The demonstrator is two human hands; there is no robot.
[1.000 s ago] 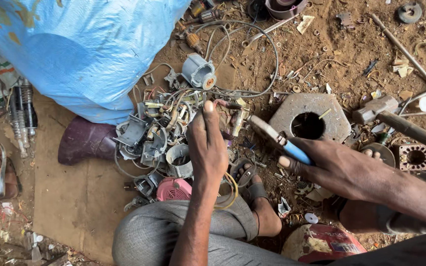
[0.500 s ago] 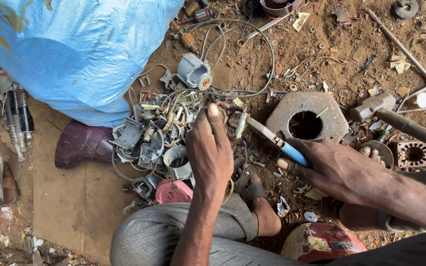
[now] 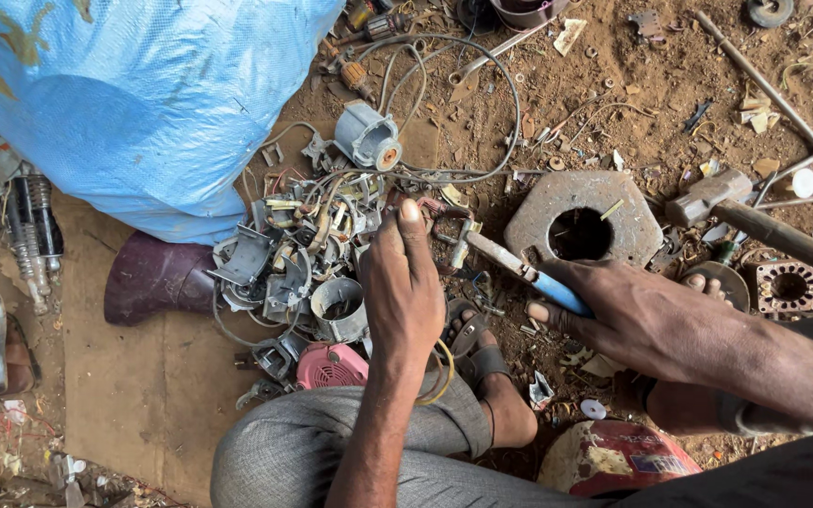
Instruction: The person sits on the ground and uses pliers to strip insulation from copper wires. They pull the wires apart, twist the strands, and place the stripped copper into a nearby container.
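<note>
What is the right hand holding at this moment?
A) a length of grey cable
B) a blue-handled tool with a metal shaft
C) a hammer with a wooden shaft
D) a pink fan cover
B: the right hand is closed around the blue handle of a tool whose metal shaft points toward the pile of scrap parts.

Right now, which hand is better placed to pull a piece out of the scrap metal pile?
Left. The left hand already rests on the scrap metal pile, fingers free. The right hand is off to the side, gripping a blue-handled screwdriver.
</note>
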